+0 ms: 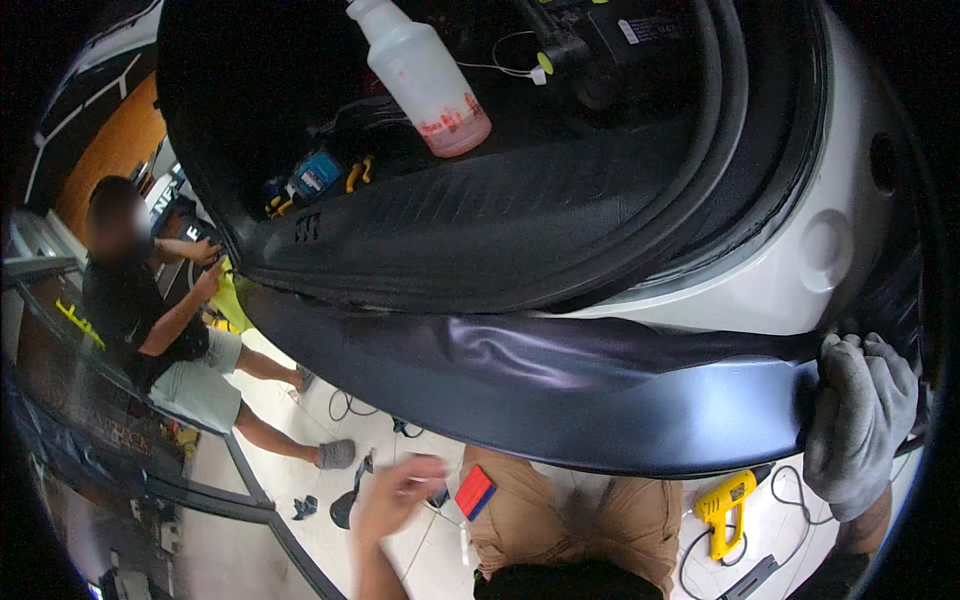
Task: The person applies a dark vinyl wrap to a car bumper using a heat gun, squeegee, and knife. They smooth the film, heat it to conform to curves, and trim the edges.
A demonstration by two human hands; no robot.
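Your hands are well apart: the gloved right hand (862, 420) is clamped on the dark film (530, 350) at the right end of the car's (780, 290) rear edge; your left hand (398, 500) is too blurred to tell its grip. The film's lower part looks smoothed down; its upper edge, loose and creased, seems unfinished. A spray bottle (425, 85) sits in the trunk (450, 220), a yellow heat gun (722, 505) on the tiled floor (290, 395), a co-worker (130, 310) at the left end.

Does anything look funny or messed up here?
Yes: the dark film is wrinkled and bunched along the top of the bumper, which looks smoother lower down. The right hand wears a grey glove, but the left hand looks bare.
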